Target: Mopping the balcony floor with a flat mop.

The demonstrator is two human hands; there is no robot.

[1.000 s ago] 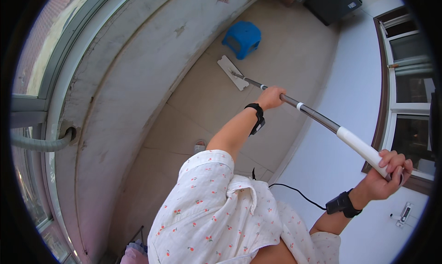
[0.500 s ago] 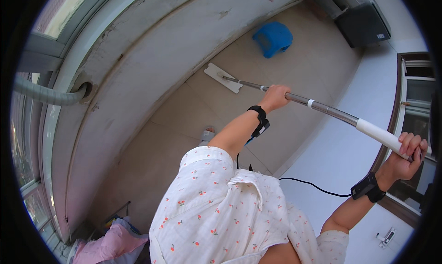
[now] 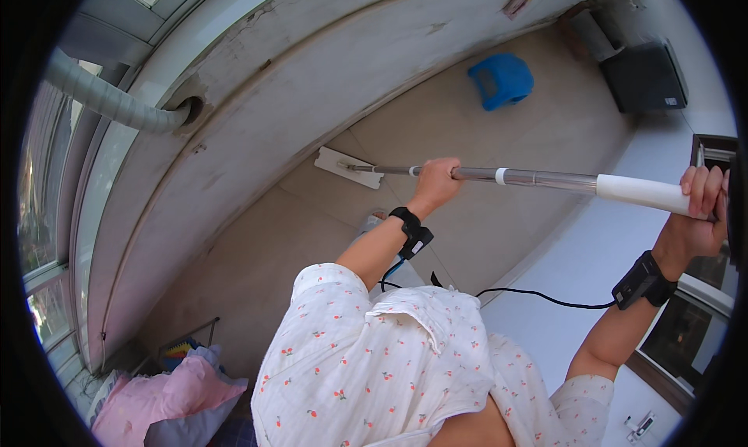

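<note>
A flat mop with a metal pole [image 3: 545, 179] stretches across the view from upper left to right. Its white rectangular head [image 3: 348, 168] lies on the tiled floor beside the base of the wall. My left hand [image 3: 438, 184] is wrapped round the pole's lower section. At the far right, my right hand [image 3: 703, 205] grips the end of the white handle sleeve [image 3: 647, 194]; its fingertips curl over the top. Each wrist carries a black strapped device, with a dark cable running from it.
Beyond the mop head stands a blue plastic stool [image 3: 501, 81]. A black box-shaped object [image 3: 643, 75] is at the far right corner. Pink and grey cloth [image 3: 167, 396] lies at lower left. A ribbed hose [image 3: 117, 96] enters the left wall. A dark-framed window [image 3: 686, 322] is on the right.
The mop head has slid left and nearer to me along the wall, and the pole lies more level. My left hand has moved left and down; my right hand has risen slightly.
</note>
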